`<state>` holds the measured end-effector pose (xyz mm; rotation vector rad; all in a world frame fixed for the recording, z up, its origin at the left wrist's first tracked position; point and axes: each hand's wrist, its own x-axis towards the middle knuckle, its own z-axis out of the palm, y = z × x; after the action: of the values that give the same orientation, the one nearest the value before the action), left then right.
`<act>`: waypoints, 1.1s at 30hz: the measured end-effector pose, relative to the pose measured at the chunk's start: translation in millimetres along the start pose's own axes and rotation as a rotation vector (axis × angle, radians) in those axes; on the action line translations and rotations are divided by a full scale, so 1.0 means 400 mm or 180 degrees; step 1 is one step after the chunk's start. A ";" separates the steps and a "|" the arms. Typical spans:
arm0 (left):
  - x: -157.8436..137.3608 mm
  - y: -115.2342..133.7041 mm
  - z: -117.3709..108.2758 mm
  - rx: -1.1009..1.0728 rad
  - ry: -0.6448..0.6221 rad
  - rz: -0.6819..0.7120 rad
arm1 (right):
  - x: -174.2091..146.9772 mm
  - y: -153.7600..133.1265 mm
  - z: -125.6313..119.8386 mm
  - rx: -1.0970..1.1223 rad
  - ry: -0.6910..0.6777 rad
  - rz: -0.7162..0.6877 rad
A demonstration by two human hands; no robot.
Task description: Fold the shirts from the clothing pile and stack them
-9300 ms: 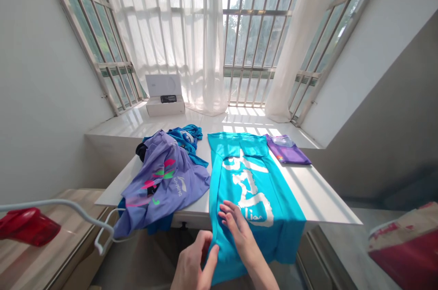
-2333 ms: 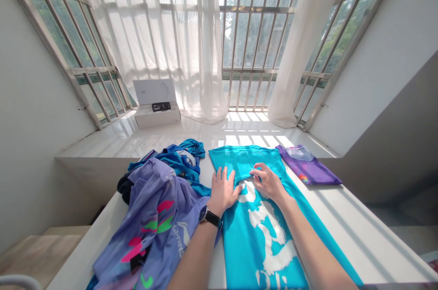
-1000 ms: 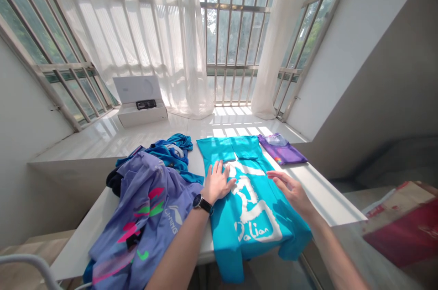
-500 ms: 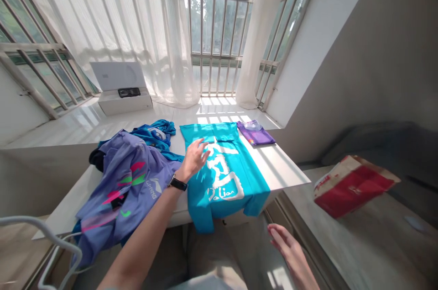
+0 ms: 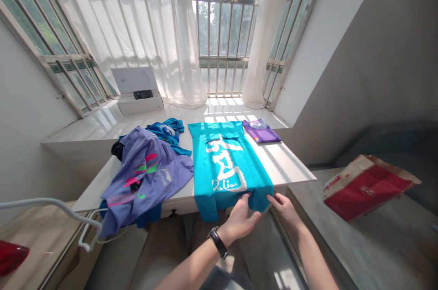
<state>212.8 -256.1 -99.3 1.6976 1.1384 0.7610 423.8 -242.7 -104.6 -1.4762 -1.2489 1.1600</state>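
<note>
A turquoise T-shirt [image 5: 229, 153] with white lettering lies front up on the white table, folded in at its right side. Its lower end hangs over the near edge. My left hand [image 5: 239, 220], a dark watch on its wrist, touches the hanging hem with its fingers, thumb spread apart from them. At the shirt's lower right corner, my right hand [image 5: 286, 210] pinches the cloth edge. A lavender shirt [image 5: 147, 171] with pink and green marks lies crumpled to the left, over blue clothing [image 5: 171, 129]. A folded purple garment [image 5: 262, 132] rests at the back right.
On the window sill stands an open white box [image 5: 140, 102] with a dark object in it. A red and tan paper bag [image 5: 367, 189] sits to the right. A pale curved tube [image 5: 51, 203] crosses the lower left. Bars and curtains line the window.
My left hand has moved from the shirt's upper left down to its near hem. My right hand has risen from below the table edge to the shirt's corner. The view has shifted slightly.
</note>
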 end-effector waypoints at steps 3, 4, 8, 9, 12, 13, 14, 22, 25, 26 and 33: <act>0.036 0.003 0.045 -0.0273 0.0351 -0.0069 | -0.001 0.004 -0.009 0.0102 -0.0015 -0.0042; 0.044 0.009 0.055 -0.0352 0.0427 -0.0119 | 0.000 0.010 -0.012 0.0169 -0.0037 -0.0056; 0.063 0.027 0.084 -0.0700 0.0396 -0.0262 | 0.000 0.040 -0.024 0.0604 -0.0216 0.0058; 0.067 0.029 0.092 -0.0931 0.0341 -0.0321 | -0.002 0.046 -0.027 0.0689 -0.0248 0.0105; 0.081 0.021 0.125 -0.1846 0.0038 -0.0539 | -0.013 0.053 -0.029 0.0922 -0.0304 0.0227; 0.085 0.014 0.136 -0.2008 -0.0060 -0.0598 | -0.017 0.052 -0.028 0.1016 -0.0321 0.0252; 0.089 0.005 0.145 -0.1996 -0.0134 -0.0640 | -0.020 0.052 -0.025 0.1101 -0.0332 0.0272; -0.040 -0.074 -0.028 0.0110 -0.0557 -0.0383 | 0.005 0.082 -0.003 0.0581 -0.0294 0.0431; -0.168 -0.126 -0.158 0.0134 -0.0104 -0.0781 | 0.017 0.099 -0.016 0.0504 -0.0433 0.0303; -0.209 -0.148 -0.194 0.0109 0.0086 -0.0960 | 0.020 0.104 -0.021 0.0534 -0.0486 0.0270; -0.296 -0.258 -0.256 -0.0121 0.1497 -0.1236 | 0.032 0.132 -0.022 0.0351 -0.0378 0.0569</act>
<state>44.1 -314.6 -155.7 1.2353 1.7021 0.9471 443.5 -237.4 -155.8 -1.4774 -1.1293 1.4304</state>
